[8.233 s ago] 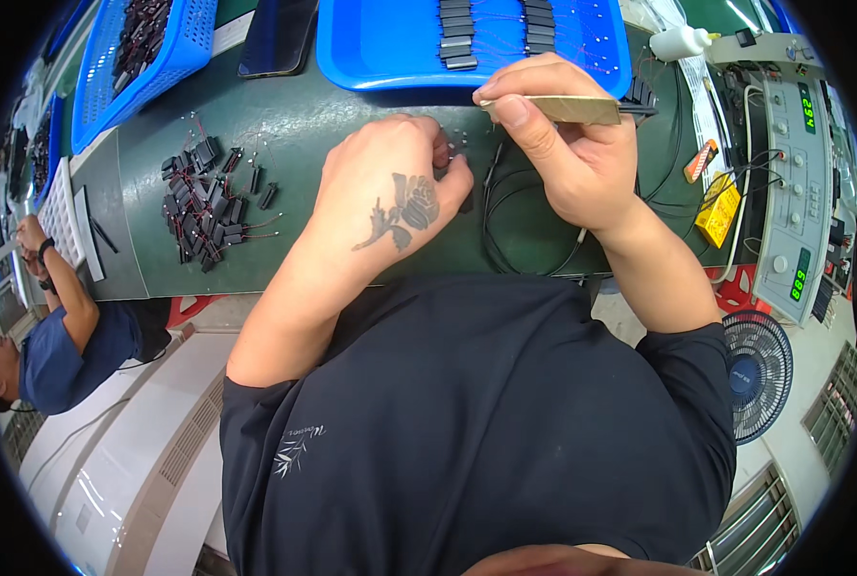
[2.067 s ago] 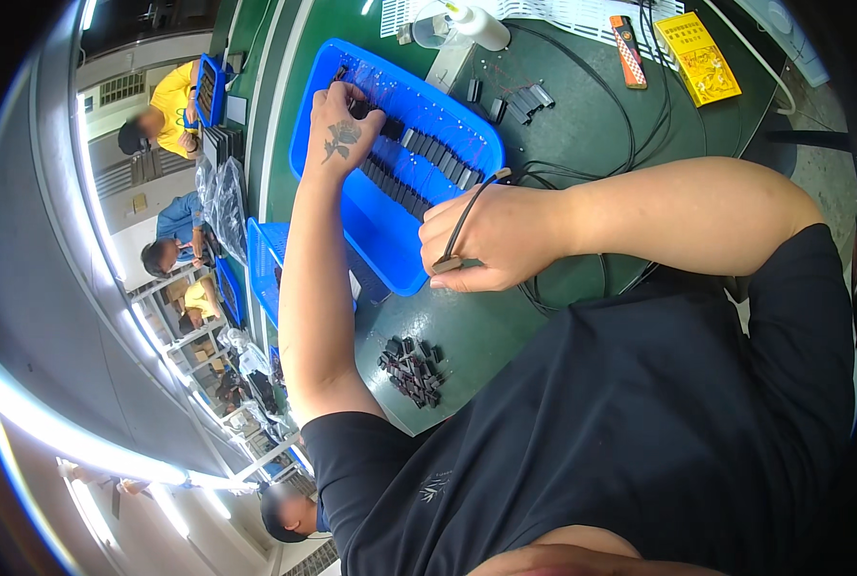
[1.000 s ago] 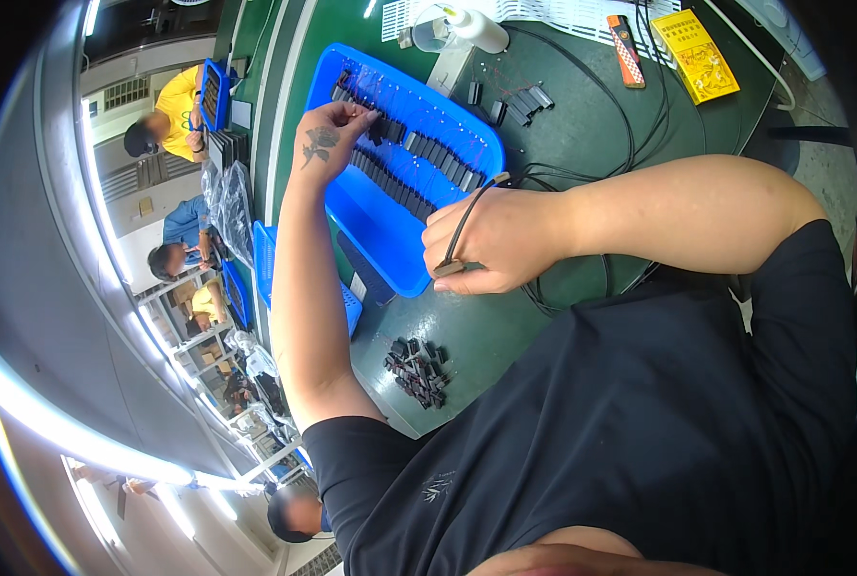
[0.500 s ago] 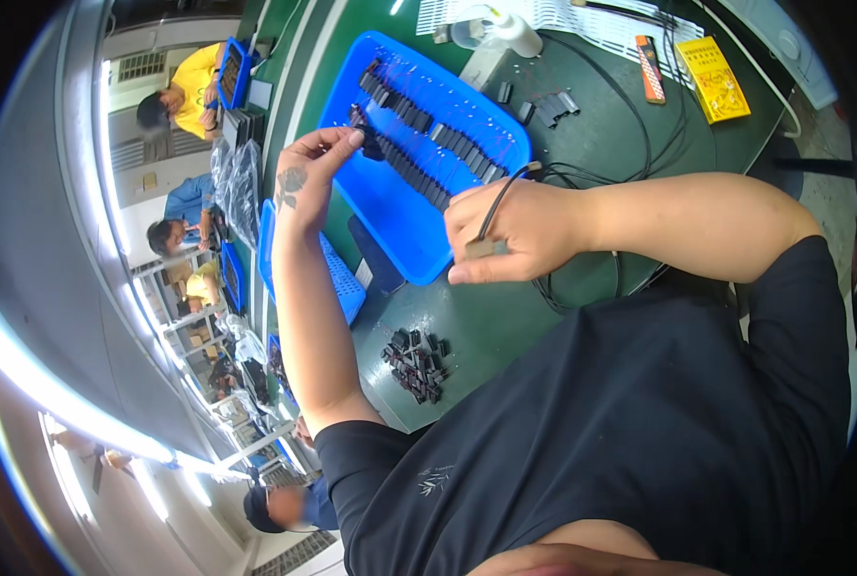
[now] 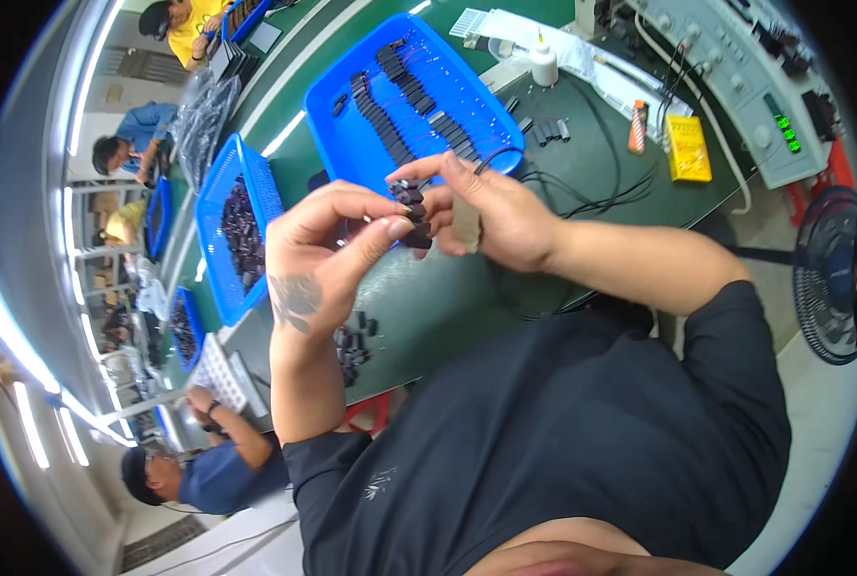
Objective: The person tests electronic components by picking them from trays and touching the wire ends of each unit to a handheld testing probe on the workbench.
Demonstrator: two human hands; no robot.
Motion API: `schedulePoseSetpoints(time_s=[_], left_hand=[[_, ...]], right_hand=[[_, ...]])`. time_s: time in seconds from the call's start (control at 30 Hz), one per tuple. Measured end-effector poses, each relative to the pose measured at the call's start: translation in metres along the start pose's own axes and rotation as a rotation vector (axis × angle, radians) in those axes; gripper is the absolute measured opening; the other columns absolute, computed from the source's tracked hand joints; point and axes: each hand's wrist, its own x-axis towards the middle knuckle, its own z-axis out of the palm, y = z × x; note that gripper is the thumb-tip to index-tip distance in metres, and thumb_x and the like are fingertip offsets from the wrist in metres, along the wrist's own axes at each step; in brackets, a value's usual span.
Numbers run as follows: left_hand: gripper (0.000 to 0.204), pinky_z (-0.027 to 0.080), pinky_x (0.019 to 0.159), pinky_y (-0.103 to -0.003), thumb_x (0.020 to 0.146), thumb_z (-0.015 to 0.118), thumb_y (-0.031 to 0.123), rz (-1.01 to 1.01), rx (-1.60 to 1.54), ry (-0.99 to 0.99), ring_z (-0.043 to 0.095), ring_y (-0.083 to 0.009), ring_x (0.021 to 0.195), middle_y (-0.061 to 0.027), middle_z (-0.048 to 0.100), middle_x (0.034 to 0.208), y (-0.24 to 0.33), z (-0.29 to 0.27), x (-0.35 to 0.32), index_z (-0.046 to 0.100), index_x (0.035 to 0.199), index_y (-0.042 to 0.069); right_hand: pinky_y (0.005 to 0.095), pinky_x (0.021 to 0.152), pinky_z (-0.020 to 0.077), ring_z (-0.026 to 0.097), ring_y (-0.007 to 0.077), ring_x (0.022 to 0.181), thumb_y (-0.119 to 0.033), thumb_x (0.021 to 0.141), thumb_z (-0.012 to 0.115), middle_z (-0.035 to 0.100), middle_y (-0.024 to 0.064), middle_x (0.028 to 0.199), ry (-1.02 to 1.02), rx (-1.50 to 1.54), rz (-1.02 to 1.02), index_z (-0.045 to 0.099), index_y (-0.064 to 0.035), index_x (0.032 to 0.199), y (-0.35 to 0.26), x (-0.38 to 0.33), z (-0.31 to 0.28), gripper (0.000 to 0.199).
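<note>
My left hand [image 5: 328, 240] pinches a few small black rectangular parts [image 5: 411, 216] between thumb and fingers, in front of my chest. Close against it, my right hand [image 5: 515, 216] has its fingers around a tan flat block [image 5: 465, 227] with a black cable running over the hand. The right fingertips reach the black parts, though whether they grip them I cannot tell. Beyond both hands lies a blue tray [image 5: 457, 62] with rows of similar black parts with thin wires. Partly behind my left wrist is a loose pile of black parts [image 5: 355, 348] on the green table.
A blue basket [image 5: 210, 226] of dark parts stands at the left. Farther right are a white bottle [image 5: 544, 67], an orange-and-white lighter-like item [image 5: 638, 127], a yellow box [image 5: 690, 149], black cables [image 5: 596, 197], an instrument with green digits [image 5: 750, 86] and a fan [image 5: 830, 274]. Co-workers sit leftward.
My left hand has come from over the tray toward me with black parts, meeting my right hand. The right hand has turned its fingers toward them. The whole view has shifted.
</note>
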Motion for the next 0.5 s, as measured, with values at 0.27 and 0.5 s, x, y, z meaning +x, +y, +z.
schedulePoseSetpoints(time_s=[0.27, 0.5], left_hand=[[0.015, 0.055, 0.074, -0.028, 0.087, 0.084, -0.005, 0.157, 0.082, 0.136, 0.065, -0.0152, 0.08, -0.0078, 0.075, 0.095, -0.017, 0.042, -0.039, 0.081, 0.101, 0.0], [0.014, 0.054, 0.071, -0.029, 0.085, 0.084, -0.004, 0.242, 0.11, 0.178, 0.063, -0.0156, 0.077, -0.0063, 0.074, 0.091, -0.035, 0.045, -0.056, 0.082, 0.097, 0.002]], right_hand=[[0.018, 0.047, 0.0362, 0.059, 0.0089, 0.064, -0.063, 0.116, 0.043, 0.07, 0.0108, 0.094, 0.112, 0.121, 0.083, 0.062, -0.0076, 0.125, 0.007, -0.019, 0.031, 0.059], [0.0208, 0.044, 0.039, 0.054, 0.009, 0.055, -0.06, 0.115, 0.051, 0.067, 0.0073, 0.084, 0.174, -0.054, 0.128, 0.062, -0.0071, 0.113, 0.022, -0.028, 0.027, 0.054]])
